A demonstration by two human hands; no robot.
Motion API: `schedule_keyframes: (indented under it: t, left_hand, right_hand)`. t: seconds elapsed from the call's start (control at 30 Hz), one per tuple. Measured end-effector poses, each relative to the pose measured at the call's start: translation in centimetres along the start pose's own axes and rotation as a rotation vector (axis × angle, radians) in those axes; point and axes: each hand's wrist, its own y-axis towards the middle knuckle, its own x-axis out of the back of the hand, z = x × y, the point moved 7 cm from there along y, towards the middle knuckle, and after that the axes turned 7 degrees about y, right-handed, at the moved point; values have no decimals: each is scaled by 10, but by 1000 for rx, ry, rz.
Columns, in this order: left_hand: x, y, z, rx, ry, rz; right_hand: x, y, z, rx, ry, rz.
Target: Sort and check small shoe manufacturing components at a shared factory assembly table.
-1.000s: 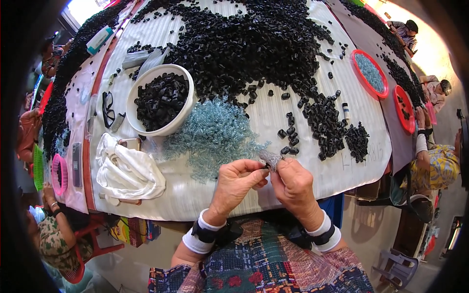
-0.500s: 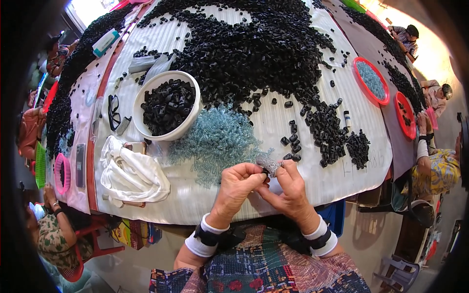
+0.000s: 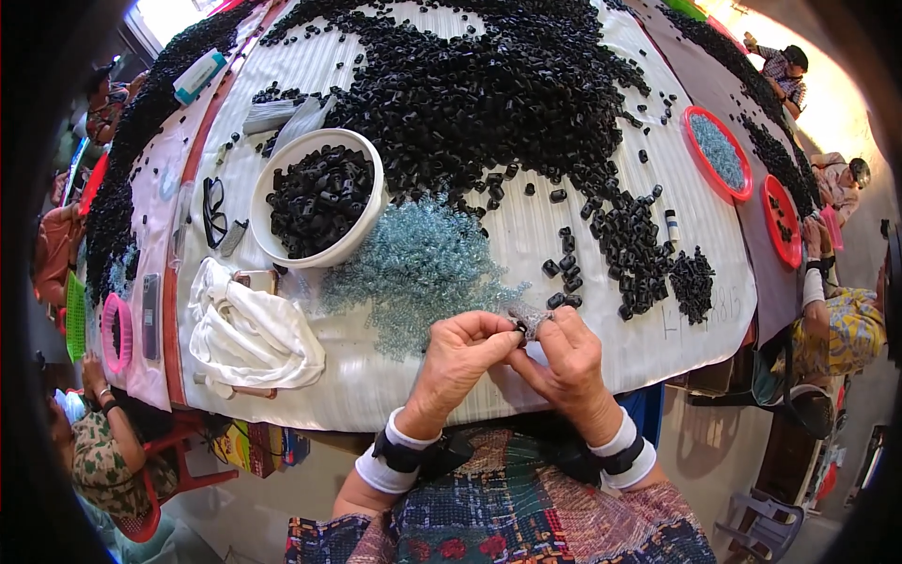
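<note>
Left hand [image 3: 462, 355] and right hand [image 3: 567, 362] meet at desk [image 3: 395, 395] near edge, fingertips pinching small black piece [image 3: 521, 326] with clear spring [image 3: 534, 321] between them. One white bowl [image 3: 319, 197] at 10 o'clock; spring pile [image 3: 413, 268] at 11; two red trays at 2.
</note>
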Motion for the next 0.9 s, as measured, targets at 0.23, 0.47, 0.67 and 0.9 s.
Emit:
schedule_keyframes:
  t: [0.23, 0.47, 0.67, 0.9]
  left_hand:
    - [2, 0, 3, 3, -8, 35]
    - [1, 0, 0, -16, 53, 38]
    - [-10, -7, -6, -29, 25, 97]
    - [-19, -9, -12, -14, 93, 117]
  right_hand:
    - [-3, -2, -2, 35, -1, -7]
    - [-5, -9, -2, 29, -6, -14]
    - [6, -9, 4, 65, -13, -55]
    - [15, -11, 6, 65, -42, -57]
